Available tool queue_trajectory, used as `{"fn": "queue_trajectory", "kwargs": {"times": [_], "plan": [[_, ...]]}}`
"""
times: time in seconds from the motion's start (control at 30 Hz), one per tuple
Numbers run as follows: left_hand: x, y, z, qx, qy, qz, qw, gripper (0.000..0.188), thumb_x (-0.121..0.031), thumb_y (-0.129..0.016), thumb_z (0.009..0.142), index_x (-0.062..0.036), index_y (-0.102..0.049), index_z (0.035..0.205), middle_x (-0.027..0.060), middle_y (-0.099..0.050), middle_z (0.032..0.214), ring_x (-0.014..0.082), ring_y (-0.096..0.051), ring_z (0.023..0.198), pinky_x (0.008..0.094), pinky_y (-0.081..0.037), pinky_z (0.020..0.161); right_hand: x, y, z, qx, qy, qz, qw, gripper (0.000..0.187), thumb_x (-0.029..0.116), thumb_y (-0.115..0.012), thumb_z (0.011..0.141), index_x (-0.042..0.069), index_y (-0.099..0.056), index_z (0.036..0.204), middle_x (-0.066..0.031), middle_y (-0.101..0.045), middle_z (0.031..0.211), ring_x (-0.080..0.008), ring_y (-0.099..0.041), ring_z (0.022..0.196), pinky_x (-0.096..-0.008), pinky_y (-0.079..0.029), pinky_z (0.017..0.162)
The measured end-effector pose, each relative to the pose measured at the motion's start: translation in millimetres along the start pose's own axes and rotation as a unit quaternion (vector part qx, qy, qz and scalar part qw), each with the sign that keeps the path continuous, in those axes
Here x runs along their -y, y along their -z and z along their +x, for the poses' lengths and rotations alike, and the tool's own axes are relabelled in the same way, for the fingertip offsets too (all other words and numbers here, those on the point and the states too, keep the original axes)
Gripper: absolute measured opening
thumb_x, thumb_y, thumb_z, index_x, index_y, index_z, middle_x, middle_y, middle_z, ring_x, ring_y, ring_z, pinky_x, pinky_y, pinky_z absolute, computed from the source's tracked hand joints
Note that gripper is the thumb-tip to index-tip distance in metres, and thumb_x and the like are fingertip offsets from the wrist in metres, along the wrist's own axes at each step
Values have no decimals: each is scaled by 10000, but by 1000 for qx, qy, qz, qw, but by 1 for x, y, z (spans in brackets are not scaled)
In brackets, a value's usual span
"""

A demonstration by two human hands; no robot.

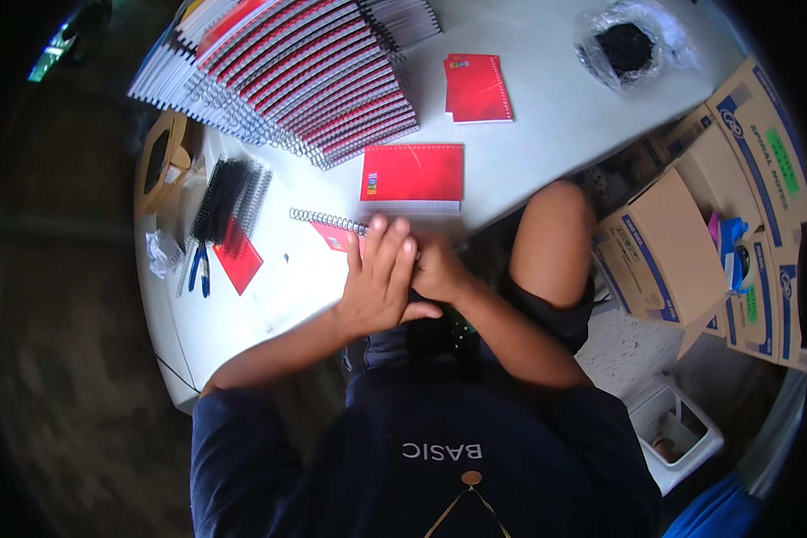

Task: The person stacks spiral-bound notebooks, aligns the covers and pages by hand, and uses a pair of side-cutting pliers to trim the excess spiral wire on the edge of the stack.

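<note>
A red spiral notebook (330, 235) with a metal coil along its far edge lies at the table's near edge, mostly covered by my hands. My left hand (376, 282) rests over its right part with fingers stretched out and the thumb pointing right. Curled around the notebook's right end is my right hand (438, 269), its fingertips partly hidden behind the left hand. Just beyond them lies a red-covered pad (412, 172) with white pages showing at its near edge and no coil visible. Farther off, small red booklets (480, 88) overlap each other.
Tall stacks of spiral notebooks (305, 81) fill the far left. Black coils (230, 197), blue-handled pliers (200, 269) and a red cover (240, 260) lie at left. Clear plastic wrap holding something black (625, 49) sits far right. Cardboard boxes (659, 260) and a white bin (681, 430) stand right.
</note>
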State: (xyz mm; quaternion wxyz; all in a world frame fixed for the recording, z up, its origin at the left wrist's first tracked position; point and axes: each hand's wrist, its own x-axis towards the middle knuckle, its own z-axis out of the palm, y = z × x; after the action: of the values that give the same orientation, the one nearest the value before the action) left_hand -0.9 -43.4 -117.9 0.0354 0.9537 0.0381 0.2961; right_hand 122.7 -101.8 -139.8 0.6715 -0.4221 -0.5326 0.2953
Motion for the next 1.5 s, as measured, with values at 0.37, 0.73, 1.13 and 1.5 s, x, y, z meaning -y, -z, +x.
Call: {"fn": "queue_trajectory", "kwargs": {"times": [0.37, 0.73, 1.13, 1.5], "plan": [[16, 71, 82, 196, 65, -84, 975, 252, -153, -713, 732, -121, -622, 964, 2, -619, 930, 181, -557, 878, 343, -311, 850, 11, 12, 16, -10, -59, -10, 998, 225, -14, -620, 735, -26, -587, 958, -178, -640, 902, -306, -631, 854, -361, -477, 740], [19, 63, 89, 179, -27, -9, 983, 178, -144, -691, 737, -118, -637, 905, 22, -607, 903, 214, -565, 833, 331, -365, 789, 7, 13, 13, -5, -91, -65, 994, 225, 64, -612, 787, -8, -583, 999, -190, -632, 901, -337, -617, 853, -371, -474, 720], [13, 158, 124, 74, 43, 22, 996, 538, -337, -767, 642, -61, -573, 1061, 78, -601, 1001, 258, -580, 872, 348, -401, 773, 85, 9, 53, -55, 97, -79, 991, 327, 87, -597, 859, -15, -476, 1145, -205, -617, 927, -304, -627, 868, -354, -480, 768], [141, 146, 177, -147, 117, 90, 978, 282, -219, -670, 801, -98, -627, 1053, 94, -591, 1088, 296, -566, 992, 379, -464, 831, 119, 78, 259, -9, 255, -239, 937, 334, 42, -510, 812, 36, -581, 1138, -153, -636, 1076, -272, -614, 1011, -302, -453, 887]]}}
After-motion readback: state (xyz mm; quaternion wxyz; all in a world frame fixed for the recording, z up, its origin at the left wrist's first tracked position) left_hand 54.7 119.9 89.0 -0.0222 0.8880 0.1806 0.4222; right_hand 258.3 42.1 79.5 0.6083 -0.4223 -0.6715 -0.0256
